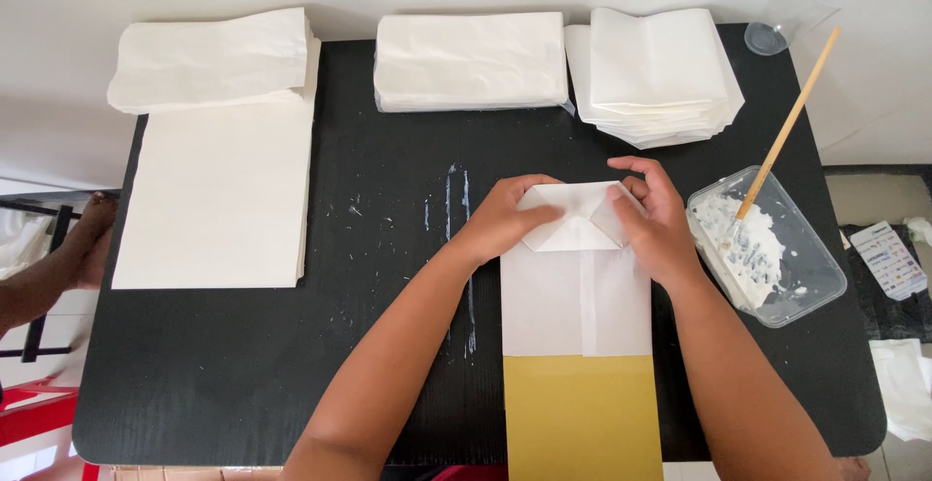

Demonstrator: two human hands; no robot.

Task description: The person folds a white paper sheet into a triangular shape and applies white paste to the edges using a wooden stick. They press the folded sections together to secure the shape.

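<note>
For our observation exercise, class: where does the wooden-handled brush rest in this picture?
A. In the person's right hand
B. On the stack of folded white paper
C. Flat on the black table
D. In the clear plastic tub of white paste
D: the brush leans with its bristle end in the clear plastic tub of white paste, beside the right hand, which presses the folded paper.

Both hands, left hand [503, 217] and right hand [658, 221], press flat, fingers spread.
</note>
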